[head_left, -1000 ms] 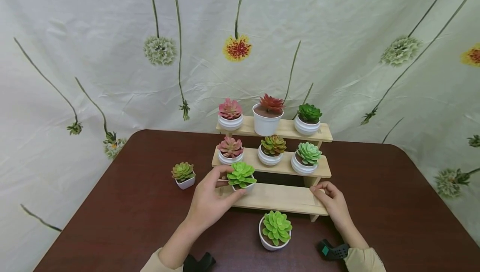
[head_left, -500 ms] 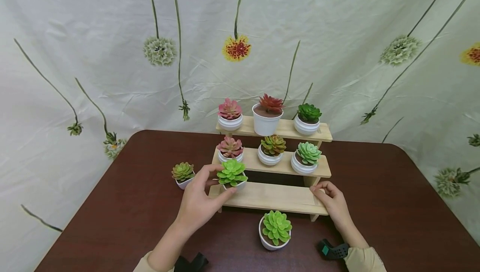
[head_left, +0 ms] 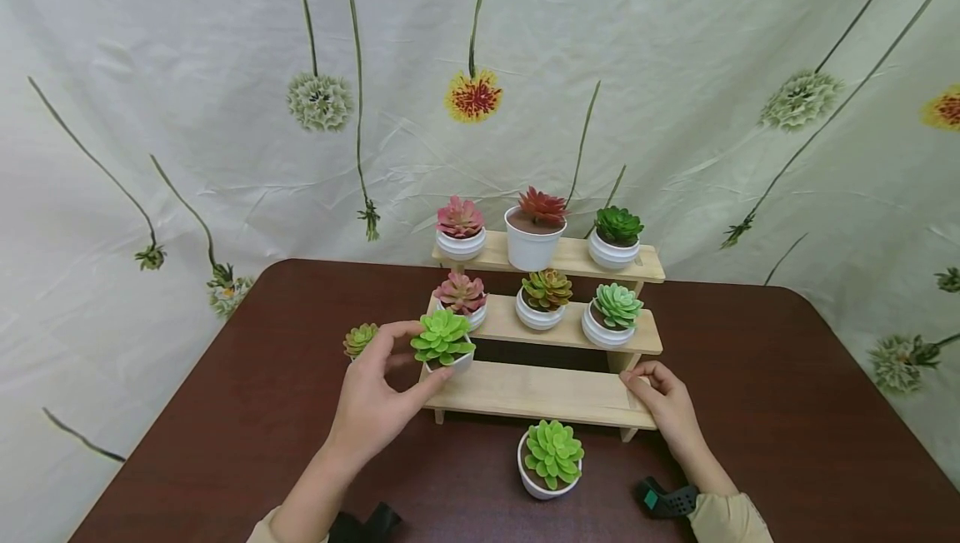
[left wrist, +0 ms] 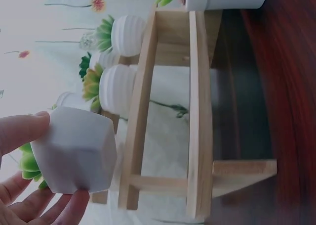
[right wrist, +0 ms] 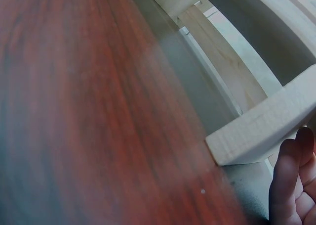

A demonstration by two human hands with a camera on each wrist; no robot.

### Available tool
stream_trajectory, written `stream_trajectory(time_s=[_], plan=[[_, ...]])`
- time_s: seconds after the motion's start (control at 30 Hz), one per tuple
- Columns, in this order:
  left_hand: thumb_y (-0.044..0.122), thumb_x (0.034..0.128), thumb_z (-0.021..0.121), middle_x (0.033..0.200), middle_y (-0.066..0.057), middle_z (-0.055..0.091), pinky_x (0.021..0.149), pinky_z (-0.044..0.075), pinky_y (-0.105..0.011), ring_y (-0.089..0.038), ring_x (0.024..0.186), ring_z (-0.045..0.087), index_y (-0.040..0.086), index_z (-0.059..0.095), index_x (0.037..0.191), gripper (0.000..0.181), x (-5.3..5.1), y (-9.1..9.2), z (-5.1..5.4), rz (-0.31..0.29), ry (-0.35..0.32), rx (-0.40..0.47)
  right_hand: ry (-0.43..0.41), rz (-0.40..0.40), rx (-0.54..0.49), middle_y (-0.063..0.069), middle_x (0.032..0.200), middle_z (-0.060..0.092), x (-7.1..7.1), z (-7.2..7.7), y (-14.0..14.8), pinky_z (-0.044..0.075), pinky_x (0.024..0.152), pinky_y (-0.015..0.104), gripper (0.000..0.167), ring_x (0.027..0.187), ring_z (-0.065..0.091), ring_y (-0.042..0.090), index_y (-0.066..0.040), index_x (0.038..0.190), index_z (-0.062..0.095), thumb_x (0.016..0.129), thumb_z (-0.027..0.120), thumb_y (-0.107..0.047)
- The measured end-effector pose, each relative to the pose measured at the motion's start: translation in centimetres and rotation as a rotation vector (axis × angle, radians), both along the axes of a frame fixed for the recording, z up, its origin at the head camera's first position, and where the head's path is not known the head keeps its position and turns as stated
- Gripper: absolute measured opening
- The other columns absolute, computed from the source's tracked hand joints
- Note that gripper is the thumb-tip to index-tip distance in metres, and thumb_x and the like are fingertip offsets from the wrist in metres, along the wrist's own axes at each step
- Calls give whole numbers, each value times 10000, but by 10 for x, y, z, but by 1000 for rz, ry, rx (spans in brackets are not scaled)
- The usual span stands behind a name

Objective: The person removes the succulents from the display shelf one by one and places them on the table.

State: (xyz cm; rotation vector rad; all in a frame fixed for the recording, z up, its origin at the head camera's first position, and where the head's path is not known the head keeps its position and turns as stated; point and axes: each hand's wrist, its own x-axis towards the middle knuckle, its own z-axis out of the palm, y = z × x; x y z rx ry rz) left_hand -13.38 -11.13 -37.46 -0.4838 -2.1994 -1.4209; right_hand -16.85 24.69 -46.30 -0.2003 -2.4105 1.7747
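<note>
Your left hand (head_left: 369,406) pinches a faceted white succulent pot (left wrist: 79,146), your right hand (head_left: 671,411) the right end of a tiered pale-wood stand (head_left: 525,391) — best lower the pot level.

Bright green leafy succulent (head_left: 442,336) in a white angular pot (left wrist: 76,148), held up by the left fingers (head_left: 429,387) near the lowest step's (head_left: 517,391) left end, pale wooden three-step stand (head_left: 501,322) upright on the bench (head_left: 750,376)
</note>
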Motion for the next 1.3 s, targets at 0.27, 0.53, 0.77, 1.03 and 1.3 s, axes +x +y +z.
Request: stream_trajectory(time_s=[0.27, 0.53, 0.77, 1.03, 1.3], plan=[[98, 700, 833, 1162, -15, 590, 764, 517, -224, -167, 860, 660, 97, 563, 1170, 542, -2, -22, 7, 125, -14, -11, -2, -1, 2, -76, 675, 555, 0, 0, 0, 375, 550, 218, 210, 606, 478, 76, 15, 956, 596, 877, 651, -171], [51, 704, 819, 1119, -40, 593, 722, 480, -126, -34, 824, 619, 52, 557, 1182, 545, -6, -43, 12, 210, -19, 42, 8, -3, 5, -57, 683, 573, 0, -1, 1, 384, 553, 227, 184, 613, 488, 86, -10, 924, 602, 867, 654, -177], [55, 720, 807, 1096, -19, 584, 705, 485, -121, 47, 805, 603, 25, 536, 1172, 528, -11, -60, 10, 295, -80, 68, 11, -9, 17, -36, 664, 546, -1, -2, 1, 393, 553, 238, 183, 609, 493, 100, -29, 911, 602, 865, 657, -198], [119, 749, 796, 1104, -17, 574, 714, 456, -92, 122, 804, 560, 45, 516, 1192, 530, -16, -76, 4, 400, -160, 35, 12, -2, 15, -39, 674, 563, -1, -3, 2, 394, 559, 237, 189, 617, 497, 99, -19, 924, 606, 869, 653, -194], [188, 771, 780, 1157, -69, 561, 726, 426, -60, -18, 883, 596, 40, 488, 1216, 552, -20, -92, -6, 519, -228, -10, 12, -2, 15, -38, 667, 563, -1, -2, 2, 392, 560, 239, 186, 619, 498, 103, -30, 904, 606, 863, 662, -202]])
